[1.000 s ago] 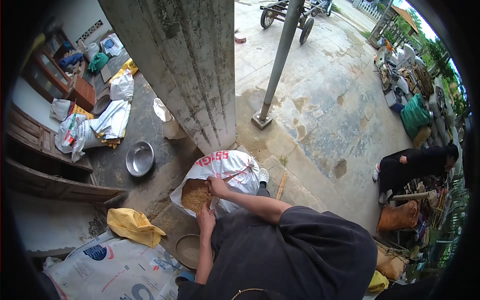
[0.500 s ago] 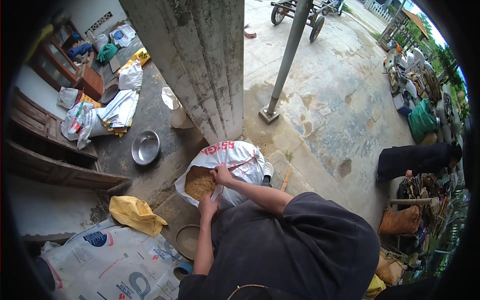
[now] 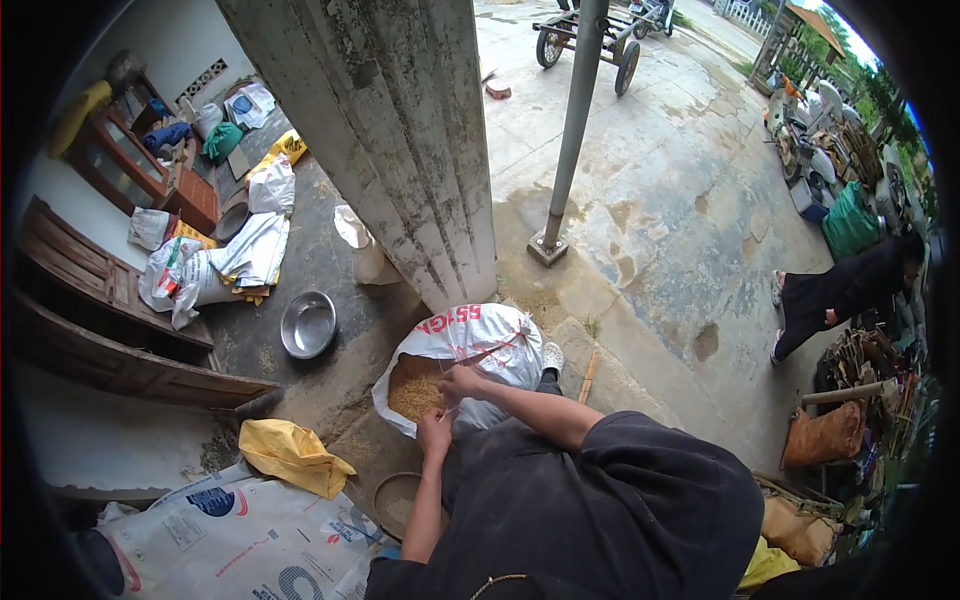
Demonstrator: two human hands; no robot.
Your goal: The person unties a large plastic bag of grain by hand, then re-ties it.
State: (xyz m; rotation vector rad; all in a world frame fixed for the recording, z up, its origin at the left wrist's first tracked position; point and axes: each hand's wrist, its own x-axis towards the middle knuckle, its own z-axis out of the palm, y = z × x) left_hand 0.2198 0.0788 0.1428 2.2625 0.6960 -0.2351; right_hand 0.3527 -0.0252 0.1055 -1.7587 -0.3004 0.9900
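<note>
A white woven sack (image 3: 500,345) with red lettering lies open, with loose golden grain (image 3: 417,398) inside that looks like rice or husks. My right hand (image 3: 461,382) is closed in a pinch over the near right side of the mouth. Just below it, my left hand (image 3: 434,430) is closed too, at the sack's near rim. Between the two hands shows a small pale piece, too little to tell whether it is sack edge or a separate strip. A round basin or sieve (image 3: 397,497) sits beside my left forearm, partly hidden by it.
A yellow sack (image 3: 290,455) lies on printed white sacks (image 3: 235,535) to the left. Farther off are a metal basin (image 3: 309,325), a concrete pillar (image 3: 385,150), a metal pole (image 3: 572,140) and a wheeled cart (image 3: 585,45). Another person (image 3: 845,290) bends over a scrap pile at right.
The view has shifted slightly. My hands stay at the sack mouth, and less of the pale piece shows between them. The other person at right has stepped and bent farther toward the pile.
</note>
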